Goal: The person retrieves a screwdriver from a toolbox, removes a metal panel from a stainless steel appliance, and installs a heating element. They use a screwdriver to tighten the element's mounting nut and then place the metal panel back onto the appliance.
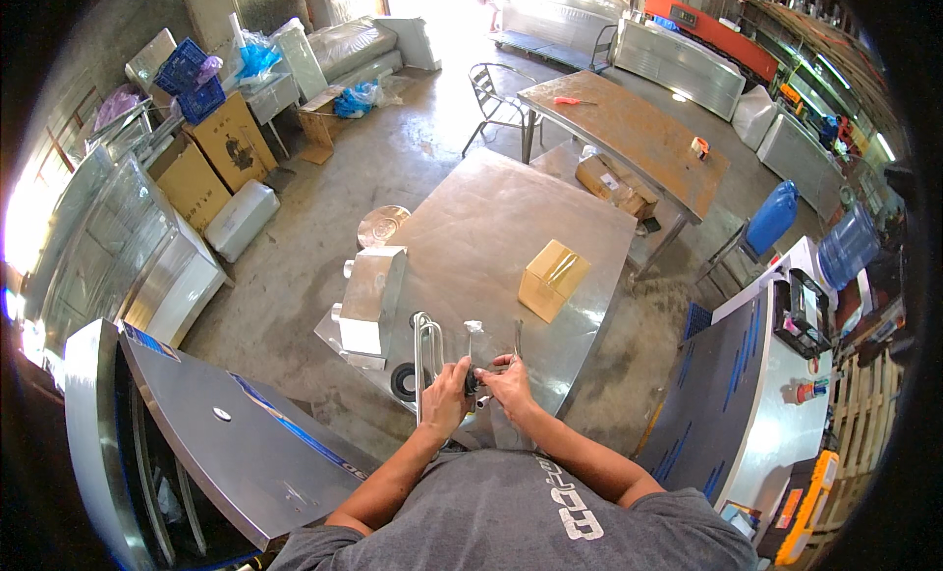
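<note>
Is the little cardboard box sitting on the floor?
No, the small cardboard box sits on top of the shiny metal table, past both hands.

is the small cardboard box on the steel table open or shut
Shut. The cardboard box stands on the steel table with its top flaps flat and taped; nothing inside shows.

A small dark part (473,381) sits pinched between the fingertips of both hands, just above the near edge of the steel counter (511,227); it is too small to make out its shape. A clear plastic bag (478,343) stands just behind it, and a bent metal handle (426,360) lies beside the left hand (447,394).
</note>
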The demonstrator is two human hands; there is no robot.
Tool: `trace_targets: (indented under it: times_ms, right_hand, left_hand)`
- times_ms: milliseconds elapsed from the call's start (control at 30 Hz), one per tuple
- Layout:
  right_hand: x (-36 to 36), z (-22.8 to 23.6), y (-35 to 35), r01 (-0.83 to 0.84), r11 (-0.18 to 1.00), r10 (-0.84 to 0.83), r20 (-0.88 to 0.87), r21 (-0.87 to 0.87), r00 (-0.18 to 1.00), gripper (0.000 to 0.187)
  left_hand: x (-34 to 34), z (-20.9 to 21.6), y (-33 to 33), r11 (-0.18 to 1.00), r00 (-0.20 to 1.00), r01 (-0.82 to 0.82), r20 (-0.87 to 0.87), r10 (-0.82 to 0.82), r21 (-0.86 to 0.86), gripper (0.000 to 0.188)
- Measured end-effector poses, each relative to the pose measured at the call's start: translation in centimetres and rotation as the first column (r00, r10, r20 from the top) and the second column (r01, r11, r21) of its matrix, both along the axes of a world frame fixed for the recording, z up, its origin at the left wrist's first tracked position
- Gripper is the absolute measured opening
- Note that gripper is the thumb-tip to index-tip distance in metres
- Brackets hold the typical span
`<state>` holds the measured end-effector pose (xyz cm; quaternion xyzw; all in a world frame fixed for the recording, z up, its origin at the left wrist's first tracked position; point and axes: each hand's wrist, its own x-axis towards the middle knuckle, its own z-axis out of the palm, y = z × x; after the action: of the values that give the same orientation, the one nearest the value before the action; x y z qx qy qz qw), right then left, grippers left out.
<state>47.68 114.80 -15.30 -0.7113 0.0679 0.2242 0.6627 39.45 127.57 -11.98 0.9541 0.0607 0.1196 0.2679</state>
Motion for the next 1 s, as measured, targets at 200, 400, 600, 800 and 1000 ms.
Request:
trace_targets:
  times_ms: [200,400,600,800,1000]
  right_hand:
    - [0.0,1.6,-1.0,0.02,0.993,0.003,-0.184,0.12,0.983,0.049]
    - [0.0,0.6,-0.4,0.068,0.989,-0.046,-0.166,0.13,0.985,0.046]
    - [-0.4,-0.1,-0.8,-0.023,1.0,0.022,0.039,0.01,0.999,0.043]
    - [-0.7,-0.6,-0.4,0.026,0.997,-0.026,0.013,0.071,1.0,0.039]
    - [-1.0,-0.2,-0.4,-0.155,0.967,0.153,-0.025,-0.204,0.988,0.041]
  left_hand:
    - [0.0,0.1,0.0,0.999,1.0,-0.022,-0.012,0.022,0.024,0.071]
    - [0.0,0.4,-0.1,1.0,1.0,-0.001,0.001,0.001,-0.004,0.066]
    - [-0.4,0.2,-0.2,1.0,1.0,-0.016,-0.019,0.016,0.001,0.064]
    - [-0.7,0.0,0.0,0.999,0.999,-0.041,-0.019,0.04,-0.01,0.061]
    - [-1.1,0.2,0.1,0.999,1.0,-0.016,0.017,0.016,-0.037,0.063]
